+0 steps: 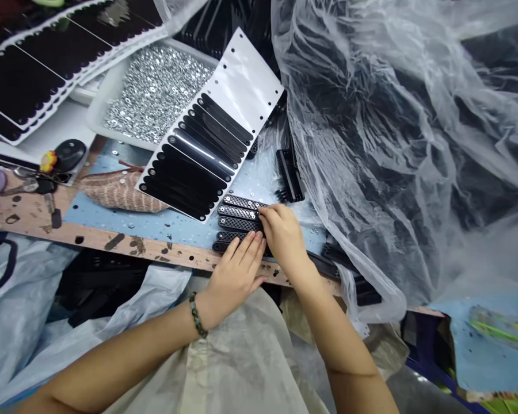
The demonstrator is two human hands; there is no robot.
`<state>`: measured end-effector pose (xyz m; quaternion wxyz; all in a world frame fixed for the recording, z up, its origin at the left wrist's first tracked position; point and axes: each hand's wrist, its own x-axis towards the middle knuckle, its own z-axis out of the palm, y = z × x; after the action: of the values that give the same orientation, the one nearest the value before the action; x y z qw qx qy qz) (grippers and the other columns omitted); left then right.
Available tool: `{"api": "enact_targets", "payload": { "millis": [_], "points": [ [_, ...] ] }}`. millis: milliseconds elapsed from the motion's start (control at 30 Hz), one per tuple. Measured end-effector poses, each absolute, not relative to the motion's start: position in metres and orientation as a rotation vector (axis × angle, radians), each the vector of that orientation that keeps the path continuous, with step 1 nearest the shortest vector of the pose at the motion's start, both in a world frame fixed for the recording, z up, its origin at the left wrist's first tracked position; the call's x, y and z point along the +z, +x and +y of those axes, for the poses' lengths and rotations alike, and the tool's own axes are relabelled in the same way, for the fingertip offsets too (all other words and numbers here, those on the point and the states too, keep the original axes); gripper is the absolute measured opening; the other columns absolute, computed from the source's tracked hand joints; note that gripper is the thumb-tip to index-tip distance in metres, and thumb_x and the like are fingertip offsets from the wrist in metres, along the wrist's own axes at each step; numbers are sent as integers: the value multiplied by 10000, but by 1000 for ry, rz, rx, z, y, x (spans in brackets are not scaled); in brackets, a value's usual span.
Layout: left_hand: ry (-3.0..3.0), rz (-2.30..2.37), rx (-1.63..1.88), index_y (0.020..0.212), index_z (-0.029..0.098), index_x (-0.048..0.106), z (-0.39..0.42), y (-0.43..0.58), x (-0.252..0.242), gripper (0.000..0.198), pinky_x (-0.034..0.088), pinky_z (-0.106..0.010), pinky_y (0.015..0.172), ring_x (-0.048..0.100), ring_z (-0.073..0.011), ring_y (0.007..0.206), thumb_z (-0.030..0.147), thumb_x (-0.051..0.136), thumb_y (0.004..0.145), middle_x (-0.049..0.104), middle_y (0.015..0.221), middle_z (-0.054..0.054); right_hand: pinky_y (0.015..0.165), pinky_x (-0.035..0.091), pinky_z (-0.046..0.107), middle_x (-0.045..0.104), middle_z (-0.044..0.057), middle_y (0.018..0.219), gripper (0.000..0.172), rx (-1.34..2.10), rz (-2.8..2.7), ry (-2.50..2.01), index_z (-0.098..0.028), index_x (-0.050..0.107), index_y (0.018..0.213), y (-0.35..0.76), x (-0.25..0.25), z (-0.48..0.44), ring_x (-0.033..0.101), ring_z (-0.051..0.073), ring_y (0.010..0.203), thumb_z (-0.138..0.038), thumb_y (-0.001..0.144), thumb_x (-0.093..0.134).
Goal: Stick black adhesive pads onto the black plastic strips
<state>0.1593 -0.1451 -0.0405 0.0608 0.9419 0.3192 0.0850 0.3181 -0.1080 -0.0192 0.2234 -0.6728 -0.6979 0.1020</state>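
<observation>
Keys (26,185) lay far left of the row of black lattice strips (237,221), on the wood-edged surface (30,215). Up-left of the row sat a white tray (99,109) of silver eyelets (155,95), and just above the row, a white backing sheet (242,80) carrying black strips. The left hand (235,276), beaded bracelet (197,315) on the wrist, lay against the row's lower left end, fingers (246,253) slightly spread and flat. The right hand (285,238) covered the row's right end, fingers (270,214) curled narrow on top, grip unclear. Translucent plastic sheeting (392,144) bunched right of the row.
</observation>
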Motion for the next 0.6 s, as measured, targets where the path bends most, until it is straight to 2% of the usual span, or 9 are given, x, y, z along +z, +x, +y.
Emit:
{"api": "enact_targets", "payload": {
  "millis": [133, 267, 367, 467, 533, 600],
  "points": [
    [2850, 960, 258, 1431, 39, 312, -144, 160, -42, 679, 199, -428, 1150, 229, -270, 1411, 489, 397, 930, 254, 1518, -139, 826, 474, 342, 651, 72, 904, 188, 314, -1869, -1819, -187, 631, 928, 325, -15, -110, 595, 193, 879, -190, 918, 443],
    [2814, 953, 269, 1444, 45, 279, -143, 159, -41, 679, 206, -433, 1146, 201, -268, 1420, 466, 417, 929, 224, 1528, -136, 751, 494, 282, 673, 17, 816, 105, 426, -1605, -1823, -204, 630, 867, 338, 0, -148, 626, 151, 777, -201, 874, 526],
    [2787, 952, 285, 1450, 52, 263, -143, 159, -42, 683, 214, -435, 1142, 208, -270, 1418, 453, 436, 925, 231, 1525, -138, 709, 504, 269, 670, 13, 790, 107, 511, -1568, -1884, -204, 635, 848, 336, 1, -175, 627, 144, 748, -195, 868, 530],
    [2780, 952, 295, 1444, 58, 284, -142, 159, -42, 666, 221, -439, 1135, 242, -275, 1406, 445, 441, 926, 260, 1515, -142, 851, 502, 325, 671, 34, 845, 149, 441, -1720, -1901, -202, 642, 922, 327, -9, -191, 628, 151, 813, -186, 898, 496],
    [2781, 947, 293, 1437, 62, 307, -142, 159, -42, 643, 224, -438, 1131, 261, -276, 1399, 438, 433, 930, 275, 1509, -142, 987, 436, 410, 670, 46, 862, 184, 275, -1872, -1929, -199, 643, 984, 323, -16, -196, 619, 158, 828, -178, 915, 474],
    [2784, 942, 287, 1430, 62, 324, -142, 159, -42, 628, 223, -436, 1130, 264, -278, 1398, 434, 425, 934, 278, 1508, -142, 1048, 372, 466, 674, 51, 881, 216, 103, -1981, -1956, -200, 634, 1047, 322, -22, -200, 606, 160, 813, -164, 921, 462]
  ]
}}
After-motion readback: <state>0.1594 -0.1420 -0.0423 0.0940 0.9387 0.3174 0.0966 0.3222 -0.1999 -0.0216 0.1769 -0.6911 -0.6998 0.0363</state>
